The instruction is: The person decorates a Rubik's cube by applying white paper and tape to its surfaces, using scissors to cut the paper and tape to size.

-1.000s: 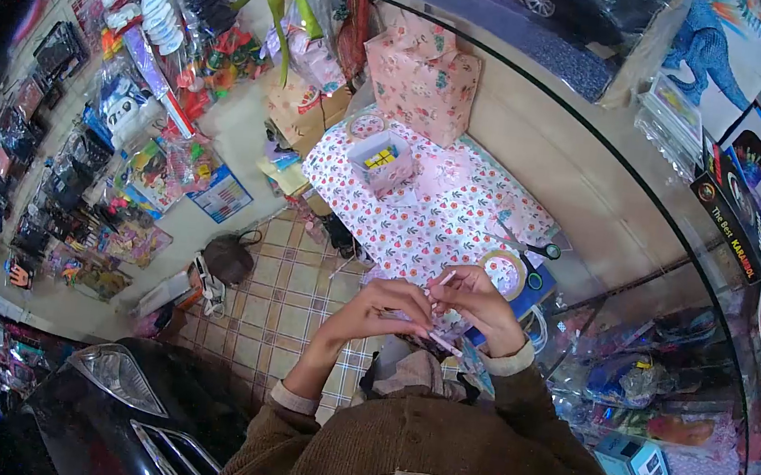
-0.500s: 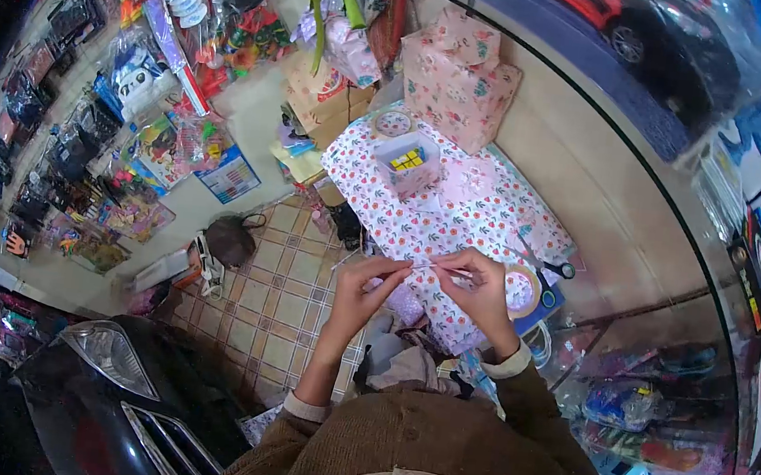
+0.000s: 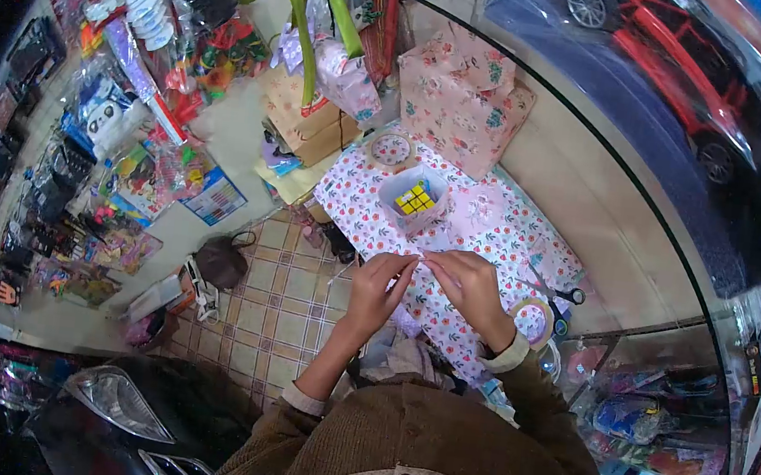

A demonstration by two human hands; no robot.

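Note:
My left hand (image 3: 375, 288) and my right hand (image 3: 470, 289) meet fingertip to fingertip over the near part of a floral wrapping paper (image 3: 501, 236) spread on the counter. Both pinch a thin pale strip (image 3: 421, 258), possibly tape, held level between them. Just beyond the hands a clear box with a puzzle cube (image 3: 414, 199) stands on the paper. A tape roll (image 3: 534, 317) lies right of my right wrist, with scissors (image 3: 562, 294) beside it.
A floral wrapped gift box (image 3: 465, 98) and a bag with green ribbon (image 3: 342, 76) stand at the counter's far end, by a second tape roll (image 3: 391, 149). Packaged toys hang on the left wall. A black scooter front (image 3: 113, 395) is at lower left, on the tiled floor (image 3: 281, 301).
Both hands have moved up and forward over the floral paper, still pinching the thin strip. The view has tilted, so the counter sits lower and nearer the middle.

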